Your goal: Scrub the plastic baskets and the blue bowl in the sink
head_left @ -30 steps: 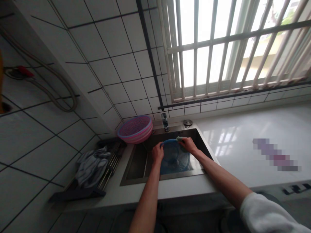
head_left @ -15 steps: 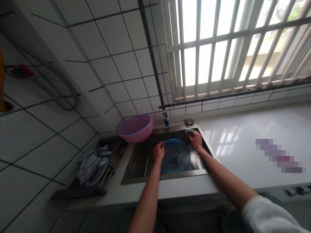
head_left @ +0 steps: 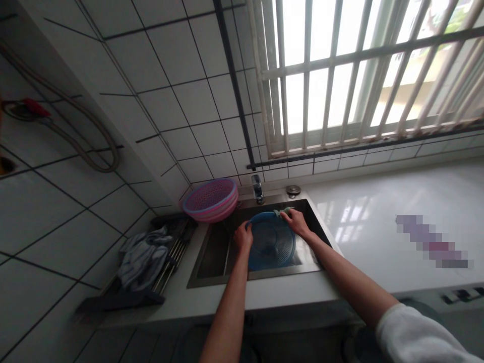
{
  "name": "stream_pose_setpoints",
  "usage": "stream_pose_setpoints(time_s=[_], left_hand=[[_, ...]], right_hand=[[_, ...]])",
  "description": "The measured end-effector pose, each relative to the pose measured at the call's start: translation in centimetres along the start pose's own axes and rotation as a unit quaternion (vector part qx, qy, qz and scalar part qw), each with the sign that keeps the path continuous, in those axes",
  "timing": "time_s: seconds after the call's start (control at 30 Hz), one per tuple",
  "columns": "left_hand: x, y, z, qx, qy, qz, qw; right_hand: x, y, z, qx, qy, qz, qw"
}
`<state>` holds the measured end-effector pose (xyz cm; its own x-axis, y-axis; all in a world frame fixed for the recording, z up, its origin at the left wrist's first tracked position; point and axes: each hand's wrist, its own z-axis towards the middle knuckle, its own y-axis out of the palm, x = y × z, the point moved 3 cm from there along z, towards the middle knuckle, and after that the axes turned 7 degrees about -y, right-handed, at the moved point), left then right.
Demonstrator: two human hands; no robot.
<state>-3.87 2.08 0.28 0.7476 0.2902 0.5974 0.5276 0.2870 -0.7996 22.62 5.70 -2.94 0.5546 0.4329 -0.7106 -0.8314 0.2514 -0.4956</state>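
A round blue plastic basket (head_left: 273, 247) with a slotted edge stands tilted inside the steel sink (head_left: 212, 262). My left hand (head_left: 243, 235) is closed on the basket's left rim. In my right hand (head_left: 297, 222) is a light green cloth (head_left: 283, 212), pinched between the fingers at the basket's upper right rim. Whether it is a thin cloth or a scouring pad is hard to make out. The faucet (head_left: 257, 189) rises behind the basket.
A pink and blue perforated basket (head_left: 212, 199) sits at the sink's back left corner. Left of the sink, a striped cloth (head_left: 145, 257) lies on a dark rack with metal bars (head_left: 172, 259). A round drain plug (head_left: 293, 190) rests behind the sink. White countertop (head_left: 363, 242) extends right.
My right hand has moved left with the green cloth, from beside the basket onto its upper rim. The blue basket has shifted slightly up and left with my left hand.
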Motion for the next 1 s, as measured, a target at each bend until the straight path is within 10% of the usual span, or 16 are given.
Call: stream_pose_setpoints(time_s=[0.3, 0.83, 1.0], left_hand=[[0.6, 0.1, -0.3, -0.028, 0.016, 0.003, 0.999], [1.8, 1.6, -1.3, -0.075, 0.143, 0.006, 0.987], [1.6, 0.8, -1.1, -0.046, 0.116, -0.019, 0.992]], right_hand=[[0.1, -0.3, -0.2, 0.002, 0.047, -0.097, 0.994], [-5.0, 1.4, -0.9, -0.093, -0.181, -0.121, 0.972], [-4.2, 1.0, -0.4, -0.086, -0.114, -0.114, 0.983]])
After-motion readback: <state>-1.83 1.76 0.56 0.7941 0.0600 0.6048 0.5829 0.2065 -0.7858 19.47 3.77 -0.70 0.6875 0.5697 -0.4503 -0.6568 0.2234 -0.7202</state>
